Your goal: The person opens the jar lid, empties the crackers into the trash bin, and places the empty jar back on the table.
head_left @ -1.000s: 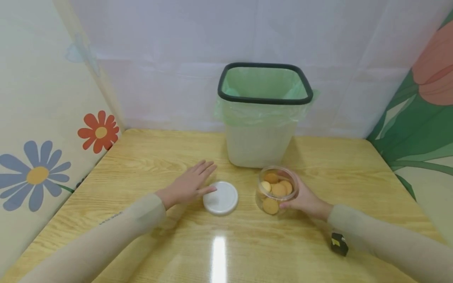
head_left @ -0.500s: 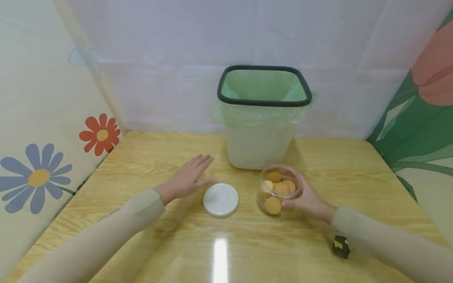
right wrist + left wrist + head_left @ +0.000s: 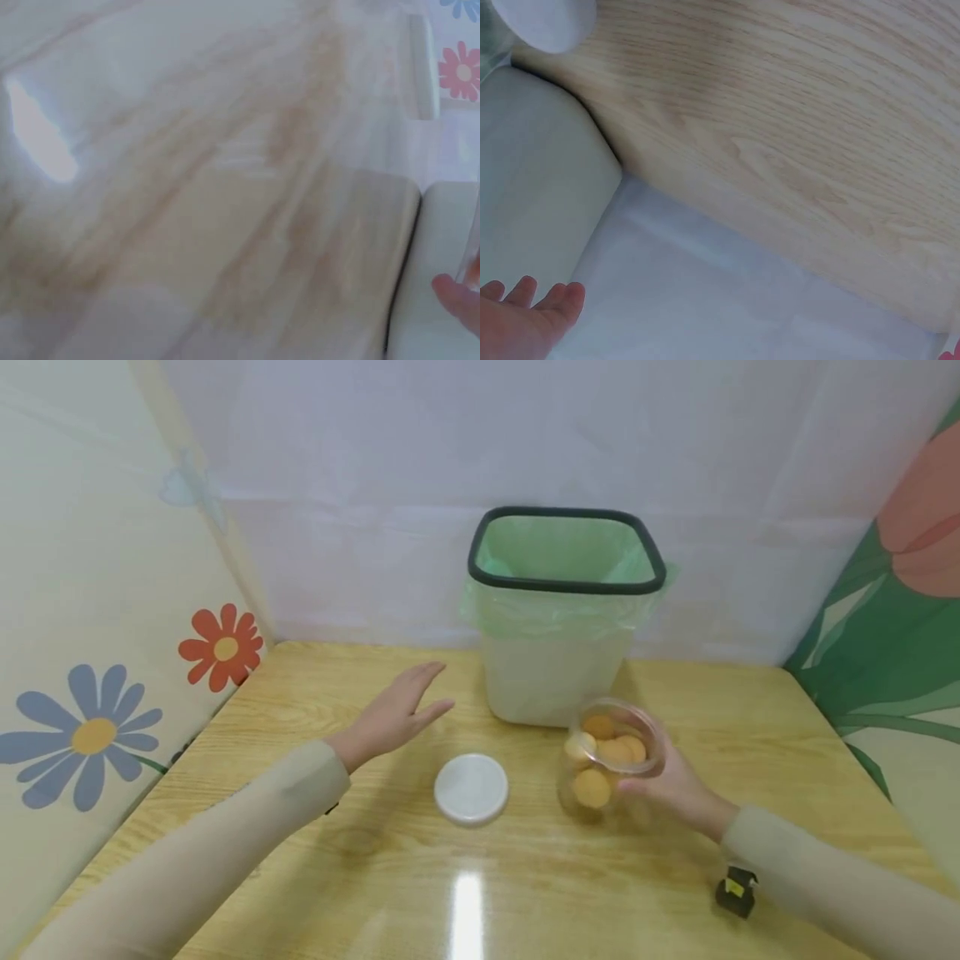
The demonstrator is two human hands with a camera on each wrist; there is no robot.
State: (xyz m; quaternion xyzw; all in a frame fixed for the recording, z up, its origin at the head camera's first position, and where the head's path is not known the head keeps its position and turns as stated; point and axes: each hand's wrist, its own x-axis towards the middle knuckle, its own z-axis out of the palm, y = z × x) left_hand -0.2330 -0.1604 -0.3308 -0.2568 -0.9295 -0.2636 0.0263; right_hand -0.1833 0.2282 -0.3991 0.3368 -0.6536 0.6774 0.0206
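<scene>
A clear round jar [image 3: 566, 787] of golden round cookies [image 3: 592, 787] leans slightly in the grip of my right hand [image 3: 686, 789], which wraps its right side. The jar's mouth is uncovered; the fingers behind it are partly hidden. My left hand [image 3: 393, 710] hovers over the table with straight fingers, thumb spread, holding nothing. Between the hands, a round white lid [image 3: 471, 789] lies flat on the wood. In the left wrist view, the fingertips [image 3: 570, 300] overlap the bin's side. The right wrist view catches only a thumb [image 3: 454, 296] at its right edge.
Behind the jar stands a pale bin [image 3: 555, 677] with a black rim [image 3: 566, 586] and a green liner bag [image 3: 566, 539]. The wooden table [image 3: 360, 877] meets a white cloth backdrop [image 3: 360, 560]. A small black box [image 3: 737, 893] shows by the right sleeve.
My right hand has carried the jar rightward, tilting it a little. My left hand has moved off the lid, up and toward the back, its thumb spreading wider.
</scene>
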